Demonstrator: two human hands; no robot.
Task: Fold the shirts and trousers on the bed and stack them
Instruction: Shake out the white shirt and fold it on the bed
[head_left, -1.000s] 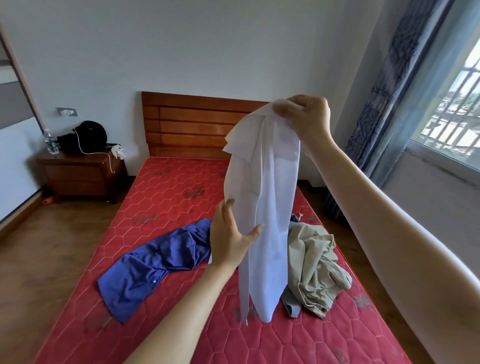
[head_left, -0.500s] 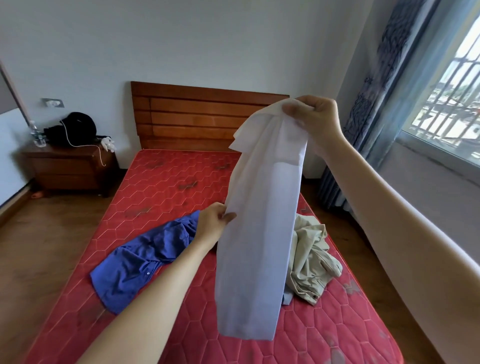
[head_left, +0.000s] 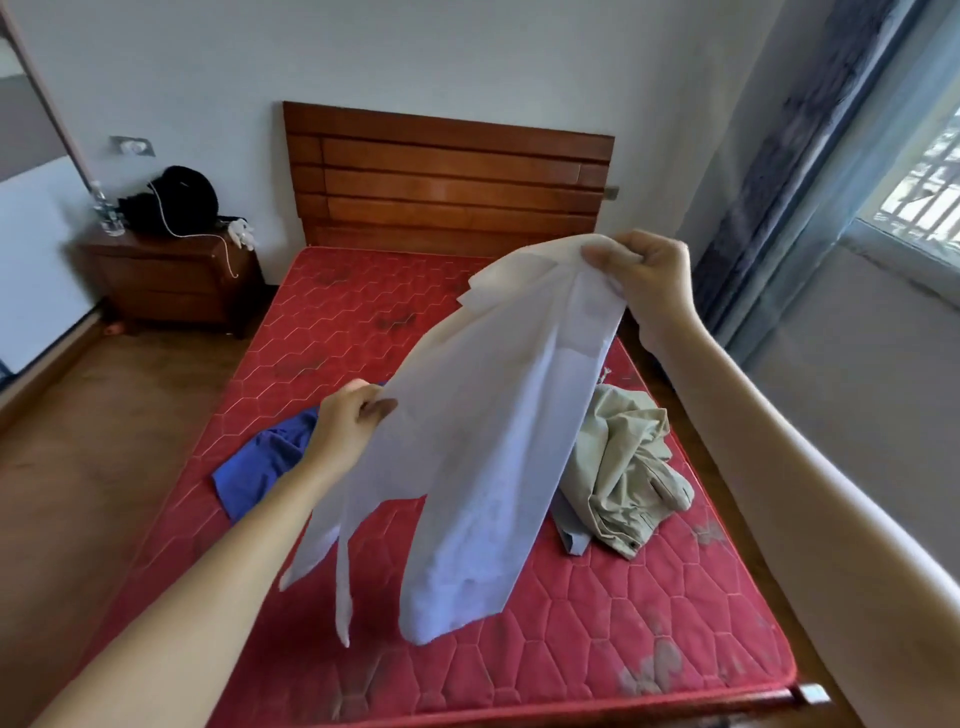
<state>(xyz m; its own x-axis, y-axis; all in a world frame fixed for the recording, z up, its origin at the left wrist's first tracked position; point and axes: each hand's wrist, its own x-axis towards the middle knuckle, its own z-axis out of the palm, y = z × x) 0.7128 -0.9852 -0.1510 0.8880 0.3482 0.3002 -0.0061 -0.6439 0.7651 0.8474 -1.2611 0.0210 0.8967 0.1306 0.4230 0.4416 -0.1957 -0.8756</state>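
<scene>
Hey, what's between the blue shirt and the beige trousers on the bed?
In the head view, the white shirt hangs between the blue shirt and beige trousers, gripped by both hands.

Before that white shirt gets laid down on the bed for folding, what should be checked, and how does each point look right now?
1. Right hand grips the white shirt at the collar end: ok.
2. Left hand pinches its side edge: ok.
3. Shirt spread flat, unbunched: not ok, it hangs twisted.
4. Free mattress at the near end: ok.
5. Blue shirt and beige trousers clear of that spot: ok.
6. Shirt buttoned: cannot tell.
</scene>
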